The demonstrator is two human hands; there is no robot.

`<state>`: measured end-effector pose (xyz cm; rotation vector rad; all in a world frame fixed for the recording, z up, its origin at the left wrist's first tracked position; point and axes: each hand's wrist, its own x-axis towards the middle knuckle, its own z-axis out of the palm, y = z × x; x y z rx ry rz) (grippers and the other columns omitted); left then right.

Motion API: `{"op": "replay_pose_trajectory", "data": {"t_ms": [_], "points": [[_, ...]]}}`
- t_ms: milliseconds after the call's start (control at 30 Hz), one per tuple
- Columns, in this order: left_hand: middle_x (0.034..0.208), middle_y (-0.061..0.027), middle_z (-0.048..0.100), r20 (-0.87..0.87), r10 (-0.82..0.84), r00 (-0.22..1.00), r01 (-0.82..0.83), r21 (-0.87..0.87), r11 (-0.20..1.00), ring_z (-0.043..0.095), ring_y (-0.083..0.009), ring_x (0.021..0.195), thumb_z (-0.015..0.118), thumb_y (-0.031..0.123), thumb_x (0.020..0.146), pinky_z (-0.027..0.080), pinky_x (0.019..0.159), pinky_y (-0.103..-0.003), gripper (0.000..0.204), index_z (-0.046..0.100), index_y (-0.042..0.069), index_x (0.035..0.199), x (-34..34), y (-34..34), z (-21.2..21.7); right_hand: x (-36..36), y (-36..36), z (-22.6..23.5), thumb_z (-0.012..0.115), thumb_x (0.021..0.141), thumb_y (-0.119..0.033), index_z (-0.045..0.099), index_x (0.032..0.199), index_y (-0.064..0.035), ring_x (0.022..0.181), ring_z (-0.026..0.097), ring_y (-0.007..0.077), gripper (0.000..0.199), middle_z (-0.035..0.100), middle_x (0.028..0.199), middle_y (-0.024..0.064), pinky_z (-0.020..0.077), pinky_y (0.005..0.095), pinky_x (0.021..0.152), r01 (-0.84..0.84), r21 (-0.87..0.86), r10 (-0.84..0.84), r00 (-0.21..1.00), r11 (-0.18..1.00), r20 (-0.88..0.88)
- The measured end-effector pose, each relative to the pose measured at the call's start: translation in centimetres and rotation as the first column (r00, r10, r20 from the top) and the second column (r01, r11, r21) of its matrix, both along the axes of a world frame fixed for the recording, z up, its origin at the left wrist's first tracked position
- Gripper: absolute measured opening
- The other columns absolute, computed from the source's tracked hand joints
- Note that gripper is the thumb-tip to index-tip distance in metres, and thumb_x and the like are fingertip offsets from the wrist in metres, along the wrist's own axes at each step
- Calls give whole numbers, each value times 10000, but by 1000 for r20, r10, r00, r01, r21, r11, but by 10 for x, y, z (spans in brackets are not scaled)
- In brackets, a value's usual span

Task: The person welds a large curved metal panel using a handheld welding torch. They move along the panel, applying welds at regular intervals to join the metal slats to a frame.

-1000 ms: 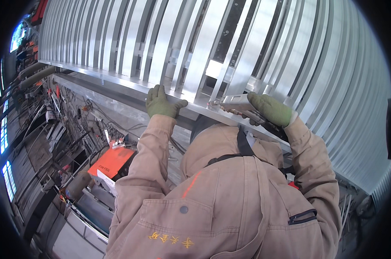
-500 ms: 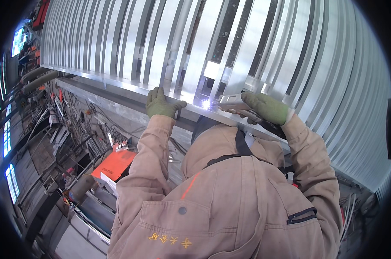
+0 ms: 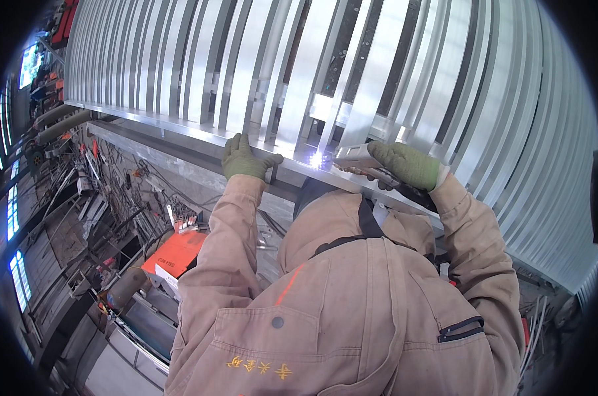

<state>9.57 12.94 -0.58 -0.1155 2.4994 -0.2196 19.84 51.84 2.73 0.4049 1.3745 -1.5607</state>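
My right hand (image 3: 408, 165), in a green glove, is wrapped round a grey welding torch (image 3: 359, 157). The torch points left, and a bright bluish-white weld spot (image 3: 316, 160) glows just past its tip, on the metal edge rail (image 3: 193, 131). To the left of the glow, my left hand (image 3: 245, 158), also green-gloved, lies over the rail with its fingers on top and its thumb stretched toward the light. Beyond the rail run long silvery metal slats (image 3: 243, 72) with gaps between them, their near ends meeting the rail.
An orange-topped box (image 3: 175, 252) stands on the left, below the slatted frame. Cables, rods and scrap metal (image 3: 107, 198) lie on the floor there. A dark beam (image 3: 167, 148) runs beneath the rail. Thin metal rods (image 3: 534, 323) show at the lower right.
The welding glow has a slightly different shape, and reflections on the slats near it are dimmer. Both hands and the torch hold almost the same places.
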Motion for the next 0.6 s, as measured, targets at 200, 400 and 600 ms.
{"op": "replay_pose_trajectory", "data": {"t_ms": [200,400,600], "points": [[1721,-139,559,-78,-27,997,28,16,999,415,-323,1664,1053,599,681,395,1357,-440,1201,577,46,1635,3,-7,-9,7,4,-10,455,1125,-835,784,1203,-66,608,517,75,839,617,798,0,377,280,455,-16,-9,15,998,1000,-58],[1754,-133,529,-11,-16,1000,16,5,1000,382,-315,1685,1018,706,674,333,1392,-415,1328,510,24,1694,0,-5,-6,11,4,-5,482,1129,-817,789,1252,-58,626,514,79,828,605,801,-9,392,279,484,47,-64,-53,995,997,-84],[1773,-132,511,42,-11,999,13,-45,999,361,-309,1702,1001,731,690,325,1398,-402,1340,494,23,1709,-5,-2,-5,15,9,0,479,1181,-722,757,1324,-16,784,574,118,772,657,926,27,502,303,681,24,-32,-28,991,999,-130]]}}
